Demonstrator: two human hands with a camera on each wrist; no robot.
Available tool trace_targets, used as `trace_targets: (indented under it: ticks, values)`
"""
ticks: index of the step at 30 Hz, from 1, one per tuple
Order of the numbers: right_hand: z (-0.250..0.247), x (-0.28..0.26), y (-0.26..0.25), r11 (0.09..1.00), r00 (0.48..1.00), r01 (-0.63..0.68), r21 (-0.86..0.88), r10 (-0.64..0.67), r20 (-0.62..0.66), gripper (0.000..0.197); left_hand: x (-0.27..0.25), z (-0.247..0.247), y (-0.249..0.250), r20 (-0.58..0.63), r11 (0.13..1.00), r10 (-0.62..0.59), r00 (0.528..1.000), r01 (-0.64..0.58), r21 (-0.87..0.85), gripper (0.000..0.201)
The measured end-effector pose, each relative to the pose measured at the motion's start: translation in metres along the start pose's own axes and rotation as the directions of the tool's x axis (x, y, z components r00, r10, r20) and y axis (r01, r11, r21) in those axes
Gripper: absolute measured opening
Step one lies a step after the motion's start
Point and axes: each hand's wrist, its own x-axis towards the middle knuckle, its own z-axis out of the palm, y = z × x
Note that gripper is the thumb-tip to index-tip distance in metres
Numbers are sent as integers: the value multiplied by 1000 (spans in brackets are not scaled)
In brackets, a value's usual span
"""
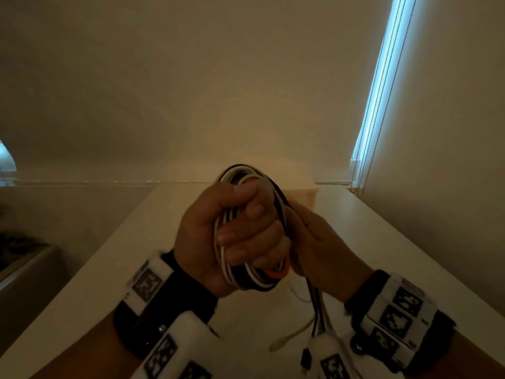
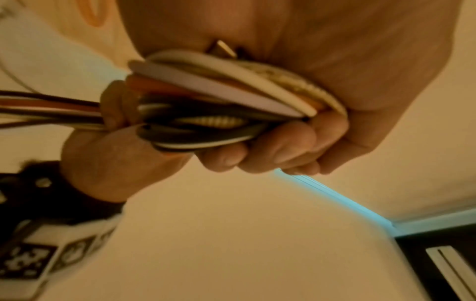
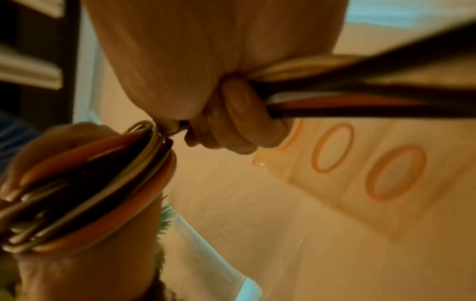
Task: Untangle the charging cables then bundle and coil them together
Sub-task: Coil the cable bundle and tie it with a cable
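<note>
A coil of several charging cables (image 1: 247, 279), white, black and orange, is held upright above the white table (image 1: 388, 242). My left hand (image 1: 232, 228) grips the coil, fingers curled round its strands (image 2: 219, 97). Just to the right of the coil, my right hand (image 1: 322, 242) grips the loose cable tails (image 1: 317, 310), which hang down toward the table. In the right wrist view my right fingers (image 3: 239, 114) are curled round these tails (image 3: 360, 101) beside the coil (image 3: 90, 183). A white plug (image 1: 278, 344) and a black plug (image 1: 306, 359) end the tails near the table's front.
A clear plastic bag (image 3: 296, 173) holding orange rubber bands (image 3: 332, 148) lies on the table beyond the hands. A wall rises behind the table. Window blind cords (image 1: 382, 91) hang at the right. A dark counter (image 1: 24, 258) sits lower left.
</note>
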Motion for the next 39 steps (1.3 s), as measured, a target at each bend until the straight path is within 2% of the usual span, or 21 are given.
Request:
trace_targets:
  ticks: [1,2,5,7,10,14,19,21,25,30,32,34,37,39]
  values:
    - [3,-3,0,995,999,-46,87,43,28,49,1,0,1,-10,1000,28,1000,-28,-2,20]
    - [7,-7,2,991,996,-84,104,79,48,44,2,0,4,-18,998,65,998,-65,-10,20]
    - [21,-22,10,979,980,-185,-88,190,54,36,2,-6,21,-60,987,156,986,-158,-38,19]
    - [26,-29,10,963,965,-247,-109,254,64,34,2,-12,25,-117,980,196,974,-197,-1,19]
    - [28,-31,1,939,936,-341,-50,344,77,33,3,-20,22,-176,964,259,950,-242,112,20]
    - [29,-34,-12,888,885,-459,20,456,97,28,5,-20,18,-265,927,324,908,-247,283,45]
    - [32,-39,-27,812,820,-565,145,533,209,21,8,-17,9,-307,803,432,848,-207,559,50]
    - [34,-41,-30,793,805,-587,163,548,228,21,8,-16,8,-285,727,466,838,-179,663,50]
    - [36,-46,-36,764,780,-621,173,584,224,25,6,-11,0,-192,550,496,847,-136,824,54]
    - [32,-51,-50,687,743,-669,282,622,247,24,2,-15,-10,-41,304,434,900,-103,947,49]
    - [28,-52,-54,686,740,-672,277,614,274,17,1,-18,-13,-7,207,389,921,-80,975,40]
    - [22,-53,-58,705,742,-669,236,616,264,12,1,-15,-14,8,82,351,936,-39,996,23]
    - [11,-55,-67,719,757,-650,245,588,285,12,1,-14,-12,84,-103,315,945,-54,993,11]
    - [7,-57,-71,717,759,-647,259,570,316,12,2,-16,-11,96,-109,329,939,-63,992,19]
